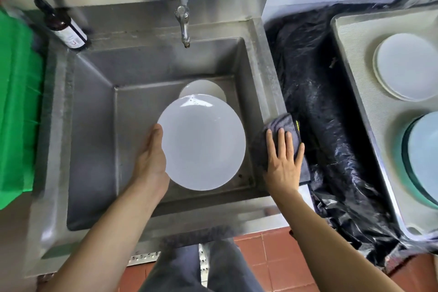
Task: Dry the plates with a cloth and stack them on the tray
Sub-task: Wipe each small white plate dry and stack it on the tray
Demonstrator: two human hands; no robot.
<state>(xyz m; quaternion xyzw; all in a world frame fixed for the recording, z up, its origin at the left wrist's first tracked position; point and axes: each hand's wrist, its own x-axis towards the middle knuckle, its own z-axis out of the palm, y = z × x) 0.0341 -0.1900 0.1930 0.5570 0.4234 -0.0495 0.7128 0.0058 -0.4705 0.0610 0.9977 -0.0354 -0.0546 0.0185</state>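
Right of the right hand (283, 161), black plastic (331, 125) lies unobstructed up to the tray (355, 59); stacked plates (403, 69) crowd it. Faucet (183, 21) overhangs ahead of the left hand (151, 161).

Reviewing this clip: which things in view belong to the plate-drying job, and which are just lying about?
Part of the job:
- white plate, held by the left hand over the sink
- second plate in the sink
- grey cloth under the right hand
- tray with stacked plates

Lying about:
- dark bottle
- tap
- black plastic sheet
- green cloth
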